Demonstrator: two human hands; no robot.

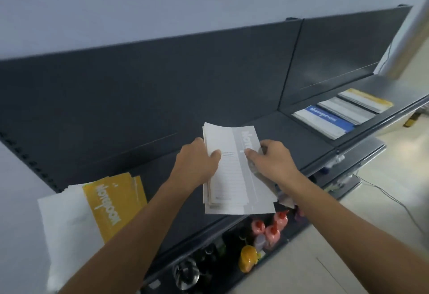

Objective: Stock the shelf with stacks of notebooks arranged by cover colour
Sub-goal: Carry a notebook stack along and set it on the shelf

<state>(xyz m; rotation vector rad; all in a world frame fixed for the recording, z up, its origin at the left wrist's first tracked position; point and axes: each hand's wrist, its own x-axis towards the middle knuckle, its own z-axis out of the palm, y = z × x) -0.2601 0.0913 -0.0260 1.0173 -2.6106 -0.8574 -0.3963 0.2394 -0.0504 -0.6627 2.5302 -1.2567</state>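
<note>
Head view: you are holding grey notebook stack (pixel 234 173) over shelf (pixel 301 136) front edge, left hand (pixel 197 163) and right hand (pixel 271 161) fingers clamping its long sides. Thin covers likely bending and sliding; try supporting underneath.

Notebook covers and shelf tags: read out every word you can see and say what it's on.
"Notebook": yellow notebook cover, left.
"Notebook": blue notebook cover, right.
"Not...": held grey notebook stack; rest hidden under the right hand.
Unreadable: its small print, shelf-edge tags, bottle labels.
</note>
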